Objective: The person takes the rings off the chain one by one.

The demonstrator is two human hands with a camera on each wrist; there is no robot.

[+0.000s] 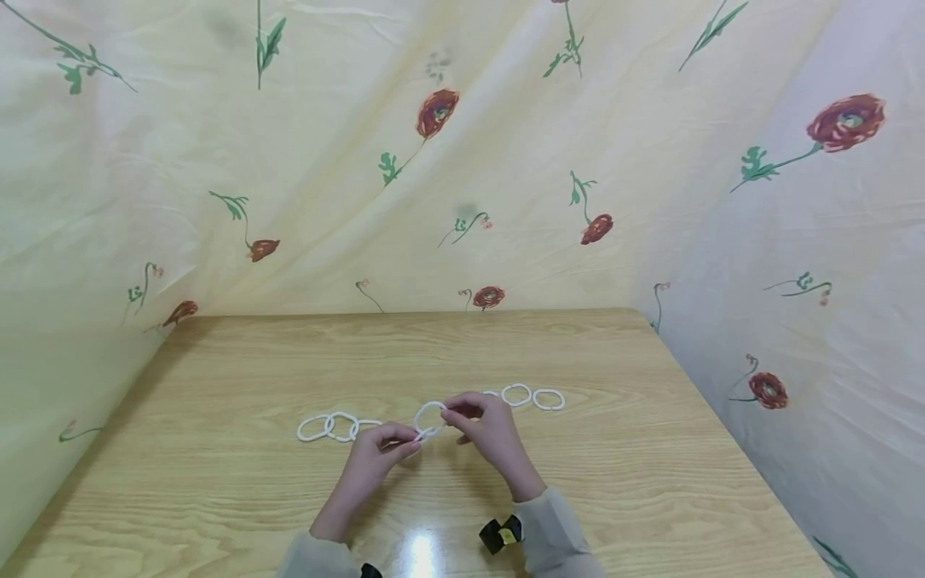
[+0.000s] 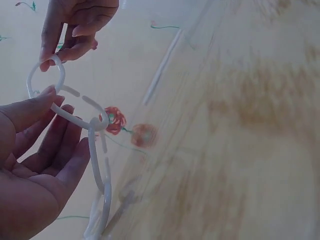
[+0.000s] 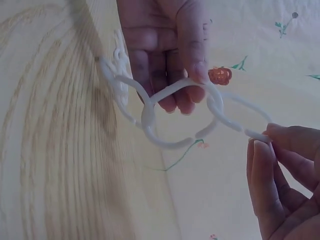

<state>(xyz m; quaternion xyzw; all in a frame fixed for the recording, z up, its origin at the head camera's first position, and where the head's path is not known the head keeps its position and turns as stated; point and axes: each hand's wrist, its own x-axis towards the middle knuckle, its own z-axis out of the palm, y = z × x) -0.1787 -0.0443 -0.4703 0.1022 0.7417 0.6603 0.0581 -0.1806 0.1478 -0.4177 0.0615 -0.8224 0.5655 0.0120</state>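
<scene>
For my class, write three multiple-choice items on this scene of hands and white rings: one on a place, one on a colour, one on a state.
1. Where does the chain of rings lie?
A. on the wooden table
B. on the floor
C. in a box

2. What colour are the rings?
A. red
B. white
C. black

3. What is the state of the ring between the hands?
A. lying flat, untouched
B. broken in pieces
C. held up, pinched by the left hand and the right hand

Answers: 1 A, the chain rests on the wood grain; 2 B, every ring shows white; 3 C, fingertips of both hands grip it above the table.
</scene>
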